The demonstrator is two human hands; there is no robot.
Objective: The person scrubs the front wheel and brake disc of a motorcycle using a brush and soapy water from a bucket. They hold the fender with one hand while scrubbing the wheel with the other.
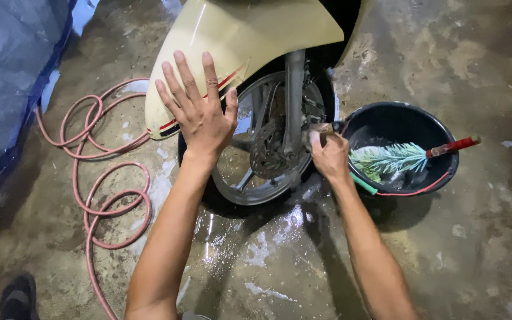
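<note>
A coiled pink rubber hose [99, 178] lies on the wet concrete floor [475, 255] at the left, and beside it the left hand [200, 115] hovers with fingers spread wide over the cream plastic front mudguard [220, 35] of a scooter. Further right, the right hand [329, 155] is closed around a small wet cloth [315, 137] pressed against the spoked silver front wheel [268, 148] near its fork. Just beside that sits a round black plastic bucket [386, 121] holding a pale bristle brush with a red handle [410, 155].

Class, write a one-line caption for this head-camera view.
Left hand spread on a cream fender, right hand scrubbing the wet front wheel beside a black bucket.
</note>
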